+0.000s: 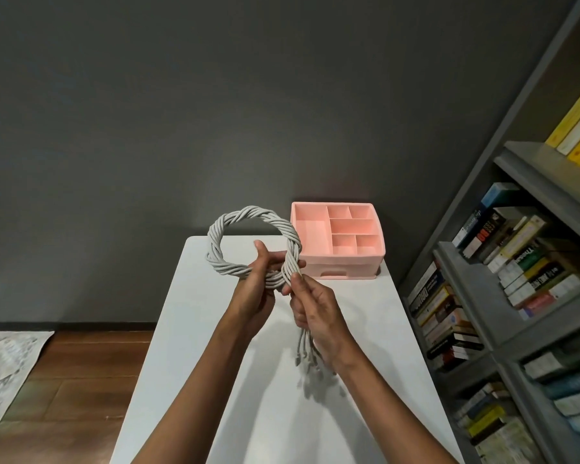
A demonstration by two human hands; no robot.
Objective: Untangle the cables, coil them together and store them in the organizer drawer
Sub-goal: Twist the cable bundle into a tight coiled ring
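Note:
Several grey cables are twisted together into one round coil (248, 216), held upright above the white table (195, 329). My left hand (258, 283) grips the coil at its lower edge, thumb through the ring. My right hand (315, 316) is closed around the loose tail of the bundle just below the coil. The cable ends with their plugs (310, 358) hang down under my right palm. The pink organizer (375, 259) stands at the table's far right corner, its top compartments bare and its front drawer (335, 273) closed.
A grey bookshelf (503, 256) full of books runs along the right side, close to the table's edge. A dark grey wall is behind. Wooden floor and a pale rug (4, 370) lie to the left.

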